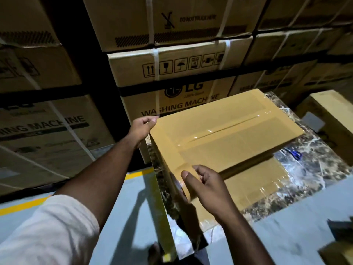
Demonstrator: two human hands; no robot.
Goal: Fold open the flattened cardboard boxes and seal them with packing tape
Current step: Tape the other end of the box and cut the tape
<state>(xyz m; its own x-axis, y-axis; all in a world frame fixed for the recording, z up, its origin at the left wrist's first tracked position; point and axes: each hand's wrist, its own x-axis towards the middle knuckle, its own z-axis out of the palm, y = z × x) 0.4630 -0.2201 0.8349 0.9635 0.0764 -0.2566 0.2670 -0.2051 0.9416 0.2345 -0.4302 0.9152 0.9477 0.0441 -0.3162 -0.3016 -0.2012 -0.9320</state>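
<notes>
Stacked washing-machine cartons (172, 77) wall the room above a grey floor (133, 207). The taped box (225, 134) sits on the marble table (315, 169), so sealing looks nearly done. The left hand (142, 127) apparently pinches its far corner; the right hand (206, 186) hovers with loose fingers, and next should press the tape end flat.

A white sleeve (57, 226) (ribbed, pushed up to the elbow) covers the left upper arm; both forearms bare.

One head-worn wide-angle view looks forward and down, close over the marble table (315, 150) toward stacked cartons (172, 64)
</notes>
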